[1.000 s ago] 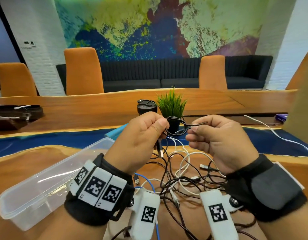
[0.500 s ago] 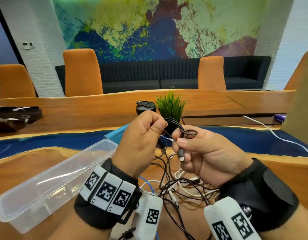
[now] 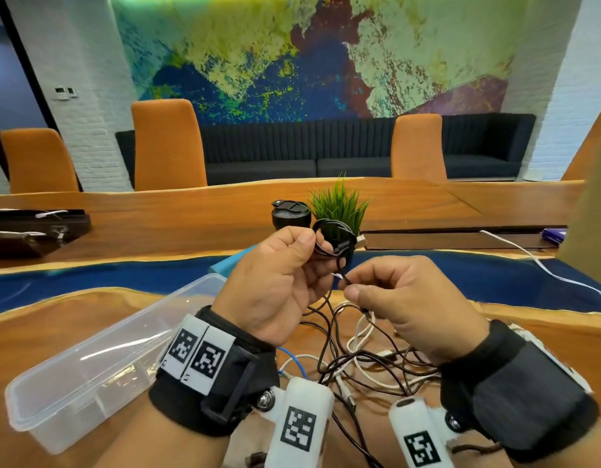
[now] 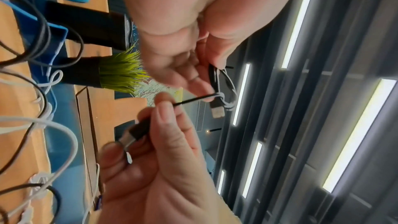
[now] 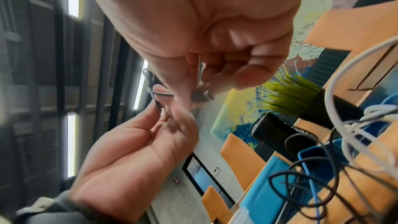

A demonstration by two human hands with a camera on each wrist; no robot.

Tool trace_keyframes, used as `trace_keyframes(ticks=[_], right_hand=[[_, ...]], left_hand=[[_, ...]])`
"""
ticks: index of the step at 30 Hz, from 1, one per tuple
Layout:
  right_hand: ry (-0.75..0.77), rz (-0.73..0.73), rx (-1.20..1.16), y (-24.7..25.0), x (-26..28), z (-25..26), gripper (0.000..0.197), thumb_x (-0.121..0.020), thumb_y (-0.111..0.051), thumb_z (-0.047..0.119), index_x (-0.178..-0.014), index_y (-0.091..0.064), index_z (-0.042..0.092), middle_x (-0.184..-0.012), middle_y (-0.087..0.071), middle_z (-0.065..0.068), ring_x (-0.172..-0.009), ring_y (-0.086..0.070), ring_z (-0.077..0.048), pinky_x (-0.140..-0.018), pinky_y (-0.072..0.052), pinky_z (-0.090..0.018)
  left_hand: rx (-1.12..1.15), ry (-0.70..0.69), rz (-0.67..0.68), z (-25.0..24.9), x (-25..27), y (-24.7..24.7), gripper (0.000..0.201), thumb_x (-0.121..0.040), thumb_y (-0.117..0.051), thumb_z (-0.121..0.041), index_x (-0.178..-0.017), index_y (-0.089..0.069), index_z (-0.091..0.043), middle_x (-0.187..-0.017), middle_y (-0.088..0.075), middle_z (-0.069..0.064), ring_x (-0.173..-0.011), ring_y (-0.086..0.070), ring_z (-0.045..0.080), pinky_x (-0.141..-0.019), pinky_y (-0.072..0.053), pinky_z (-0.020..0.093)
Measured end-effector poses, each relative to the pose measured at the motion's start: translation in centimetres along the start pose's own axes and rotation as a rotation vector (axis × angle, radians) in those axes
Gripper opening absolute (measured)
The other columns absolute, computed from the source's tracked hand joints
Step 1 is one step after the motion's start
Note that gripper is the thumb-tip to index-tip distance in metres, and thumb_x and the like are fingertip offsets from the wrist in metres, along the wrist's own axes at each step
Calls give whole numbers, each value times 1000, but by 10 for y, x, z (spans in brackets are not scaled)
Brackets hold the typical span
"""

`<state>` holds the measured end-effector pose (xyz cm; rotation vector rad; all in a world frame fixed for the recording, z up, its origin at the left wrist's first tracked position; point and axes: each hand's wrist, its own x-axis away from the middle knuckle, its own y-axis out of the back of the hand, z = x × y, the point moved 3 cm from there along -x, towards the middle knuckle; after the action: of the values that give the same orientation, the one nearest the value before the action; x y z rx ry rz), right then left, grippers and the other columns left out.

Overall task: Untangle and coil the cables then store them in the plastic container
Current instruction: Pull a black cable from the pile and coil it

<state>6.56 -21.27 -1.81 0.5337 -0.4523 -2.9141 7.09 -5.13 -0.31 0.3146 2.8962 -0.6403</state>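
Wooden table (image 3: pixel 89 319), left hand (image 3: pixel 275 285) pinching black coil (image 3: pixel 332 238), USB plug (image 4: pixel 217 111) wrist-view only

The plastic container (image 3: pixel 89 366) lies on the table (image 3: pixel 39 325) at 9 o'clock from the cable tangle (image 3: pixel 359 359). The potted plant (image 3: pixel 339 204) stands at 12 o'clock, the cup (image 3: pixel 290 214) just beside it at 9 o'clock.

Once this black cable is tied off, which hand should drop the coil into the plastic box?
Left, probably. The left hand already grips the black coil, and the plastic container lies on its side. The right hand only pinches the cable's loose end.
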Motion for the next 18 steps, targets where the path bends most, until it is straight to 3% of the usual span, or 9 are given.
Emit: trace_keyframes(ticks=[2,5,9,11,15,18], right_hand=[[38,-28,62,5,-2,-2,8,-84,-73,16,-81,-75,24,-78,-70,-5,-69,-62,-14,-66,-53,-31],[109,-78,60,6,-3,1,3,-83,-73,17,-82,-74,20,-80,-71,-7,-80,-64,-28,-74,-53,-44],[182,-147,-34,11,-3,8,6,-75,-79,19,-79,-75,17,-79,-74,-4,-79,-69,-23,-71,-58,-39],[207,-160,-53,13,-2,11,10,-71,-82,19,-78,-75,15,-78,-74,-5,-77,-69,-24,-69,-59,-41],[277,-174,8,17,1,16,17,-67,-85,19,-77,-73,14,-75,-72,-6,-71,-67,-26,-65,-58,-45],[304,-157,35,17,4,20,26,-62,-84,31,-77,-72,15,-73,-71,-6,-68,-66,-25,-60,-57,-40]], left_hand=[[-114,33,25,1,1,1,19,-98,-45,-19,-83,-57,-17,-76,-64,-4,-72,-60,12,-63,-37,28],[-308,57,73,3,3,-2,26,-101,-44,-21,-79,-58,-19,-79,-61,-3,-68,-56,7,-62,-33,28],[-490,85,129,5,4,-5,25,-93,-52,-34,-73,-65,-28,-97,-66,7,-86,-60,14,-69,-43,27],[-441,113,142,3,7,-8,23,-100,-50,-25,-80,-63,-20,-100,-67,12,-86,-63,16,-73,-46,31],[-416,117,104,3,11,-14,19,-101,-47,-16,-87,-58,-12,-79,-72,4,-68,-69,16,-71,-50,33],[-401,59,25,4,11,-17,13,-100,-52,-14,-91,-58,-8,-71,-68,6,-60,-67,12,-59,-53,25]])
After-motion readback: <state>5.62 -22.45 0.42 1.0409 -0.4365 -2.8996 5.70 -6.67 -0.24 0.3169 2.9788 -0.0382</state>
